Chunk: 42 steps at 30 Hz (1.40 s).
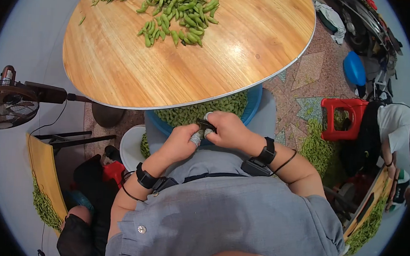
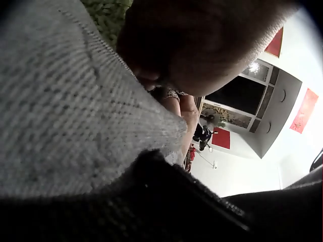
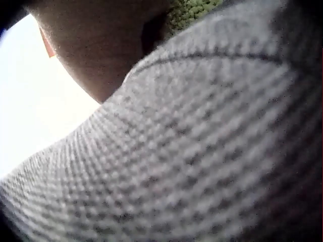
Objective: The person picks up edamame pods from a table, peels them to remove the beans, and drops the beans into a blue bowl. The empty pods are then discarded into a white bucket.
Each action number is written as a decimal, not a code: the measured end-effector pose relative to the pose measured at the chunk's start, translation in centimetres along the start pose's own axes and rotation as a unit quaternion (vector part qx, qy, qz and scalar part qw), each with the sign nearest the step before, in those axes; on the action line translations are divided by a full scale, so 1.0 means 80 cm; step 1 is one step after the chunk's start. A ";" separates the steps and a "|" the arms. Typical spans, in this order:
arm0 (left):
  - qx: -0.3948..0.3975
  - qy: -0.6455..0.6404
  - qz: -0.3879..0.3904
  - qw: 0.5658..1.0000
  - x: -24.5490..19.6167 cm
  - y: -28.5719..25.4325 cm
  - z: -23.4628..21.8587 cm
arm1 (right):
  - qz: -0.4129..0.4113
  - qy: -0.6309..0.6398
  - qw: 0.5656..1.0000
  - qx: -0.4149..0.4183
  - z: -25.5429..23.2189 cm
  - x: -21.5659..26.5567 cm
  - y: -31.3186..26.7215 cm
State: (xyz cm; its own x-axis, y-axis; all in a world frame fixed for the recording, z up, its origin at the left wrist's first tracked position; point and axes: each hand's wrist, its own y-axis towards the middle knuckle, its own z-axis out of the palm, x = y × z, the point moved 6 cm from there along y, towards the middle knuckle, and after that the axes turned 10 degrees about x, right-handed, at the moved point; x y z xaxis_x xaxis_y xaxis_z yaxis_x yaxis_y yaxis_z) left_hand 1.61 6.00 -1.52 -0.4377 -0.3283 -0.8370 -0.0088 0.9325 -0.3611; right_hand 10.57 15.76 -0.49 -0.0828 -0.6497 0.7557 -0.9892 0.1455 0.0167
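Observation:
Both hands meet in front of the grey shirt (image 1: 191, 193), over the near side of a blue basin (image 1: 254, 107) filled with small green beans (image 1: 201, 110). The left hand (image 1: 180, 143) and right hand (image 1: 230, 129) pinch a small dark object (image 1: 207, 125) between them; its exact kind cannot be made out. Patterned light wraps cover some of the fingers and thumbs. In the left wrist view, the left hand (image 2: 202, 45) is in shadow beside the shirt cloth. The right hand (image 3: 96, 40) is at the top left of the right wrist view, its fingertips hidden by cloth.
A round wooden table (image 1: 180, 70) overhangs the basin and bears a heap of green pods (image 1: 184, 14). A white bucket (image 1: 129, 147) stands at left, near a fan (image 1: 12, 97). Pods (image 1: 316, 149) cover the floor at right by a red stool (image 1: 342, 106). Other people sit on both sides.

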 end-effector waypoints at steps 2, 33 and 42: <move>0.004 0.035 -0.009 0.999 0.005 -0.001 0.002 | 0.012 -0.017 1.000 0.002 0.001 0.000 0.001; -0.133 -0.243 0.002 0.961 0.053 -0.052 -0.035 | 0.067 -0.133 0.988 -0.032 -0.029 -0.016 -0.011; -0.310 0.232 -0.254 0.886 0.147 -0.190 -0.082 | 0.023 -0.028 0.999 -0.032 -0.094 0.058 0.035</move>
State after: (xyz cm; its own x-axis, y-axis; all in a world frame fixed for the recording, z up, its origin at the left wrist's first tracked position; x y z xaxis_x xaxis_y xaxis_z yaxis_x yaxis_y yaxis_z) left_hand -9.28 -11.05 -3.19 -0.5572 -0.7660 -0.3206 -0.7398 0.6333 -0.2274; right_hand 8.34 18.77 8.00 -0.1363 -0.6823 0.7182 -0.9745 0.2228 0.0268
